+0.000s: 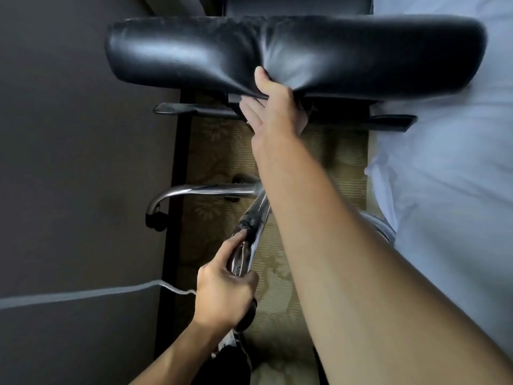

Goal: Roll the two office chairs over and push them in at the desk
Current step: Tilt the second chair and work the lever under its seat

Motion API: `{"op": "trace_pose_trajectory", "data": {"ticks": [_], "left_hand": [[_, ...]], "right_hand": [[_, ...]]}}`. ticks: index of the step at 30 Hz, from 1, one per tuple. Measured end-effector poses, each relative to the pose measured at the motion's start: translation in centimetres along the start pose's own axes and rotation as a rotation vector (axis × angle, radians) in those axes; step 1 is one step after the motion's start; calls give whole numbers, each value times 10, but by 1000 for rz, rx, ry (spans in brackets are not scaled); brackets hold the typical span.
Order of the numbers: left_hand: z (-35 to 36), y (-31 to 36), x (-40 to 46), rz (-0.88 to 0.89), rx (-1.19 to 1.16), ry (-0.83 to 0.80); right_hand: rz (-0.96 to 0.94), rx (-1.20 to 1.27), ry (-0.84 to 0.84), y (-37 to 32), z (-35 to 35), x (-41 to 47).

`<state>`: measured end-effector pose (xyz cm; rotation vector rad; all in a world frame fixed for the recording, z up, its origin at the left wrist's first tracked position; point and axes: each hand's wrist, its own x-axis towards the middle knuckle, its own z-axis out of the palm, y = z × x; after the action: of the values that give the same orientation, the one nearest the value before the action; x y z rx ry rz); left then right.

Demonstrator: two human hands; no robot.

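A black leather office chair (pixel 177 54) fills the upper part of the view, its padded cushion edge facing me. My right hand (pixel 273 102) grips the lower edge of that cushion, thumb on the leather and fingers underneath. Below it the chrome star base (pixel 200 190) shows, with a black caster (pixel 155 220) at the left. My left hand (pixel 222 290) is closed around one chrome leg of the base (pixel 251 232). No second chair and no desk top can be told apart here.
A dark brown panel (pixel 77 134) with a black edge strip runs down the left, and a grey cable (pixel 83 294) crosses it. White bedding (pixel 449 134) fills the right. Patterned beige carpet (pixel 222 140) forms a narrow lane between them.
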<state>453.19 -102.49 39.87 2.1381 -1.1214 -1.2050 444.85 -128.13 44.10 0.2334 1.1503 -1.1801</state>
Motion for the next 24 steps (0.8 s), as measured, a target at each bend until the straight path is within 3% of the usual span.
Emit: {"op": "trace_pose_trajectory", "data": {"ticks": [13,18,24], "left_hand": [[11,-95,-85,99,78,69],[17,-141,-113,51,44,-41],[16,-181,-126,73,121,-195]], "right_hand": [[-1,-27,-148,57,-112,-86],[-2,-66,-212,83,-153,-122],[-13,-76,-177,109,-180,-150]]}}
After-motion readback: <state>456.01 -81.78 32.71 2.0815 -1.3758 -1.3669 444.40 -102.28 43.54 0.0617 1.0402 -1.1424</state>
